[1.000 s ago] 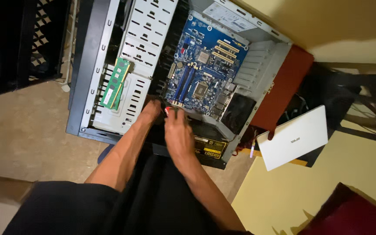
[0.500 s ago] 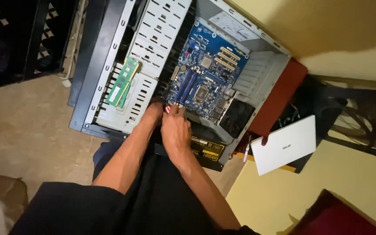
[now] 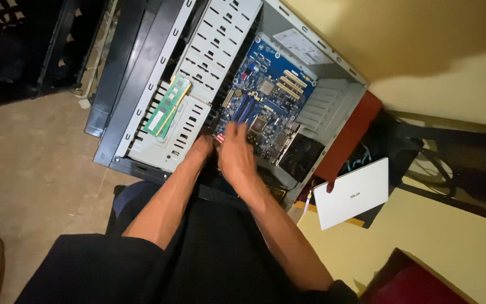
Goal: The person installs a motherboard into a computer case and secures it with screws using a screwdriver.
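Fingers of the right hand (image 3: pixel 236 155) lie close together and curve down onto the near edge of the blue motherboard (image 3: pixel 268 107); whether they pinch anything under there I cannot tell. Beside it, the left hand (image 3: pixel 202 147) dips into the gap between the board and the drive cage (image 3: pixel 167 132), its fingertips hidden.

That board sits flat inside the open computer case (image 3: pixel 333 104), which lies on its side on the floor, far from the person's lap. I would judge it light but stiff and easily damaged: best held by its bare edges, never by the small parts or the slots. It is bright blue, with pale yellow slots toward the far right and long blue slots in the middle. Two green memory sticks (image 3: pixel 167 107) rest on the cage to the left.
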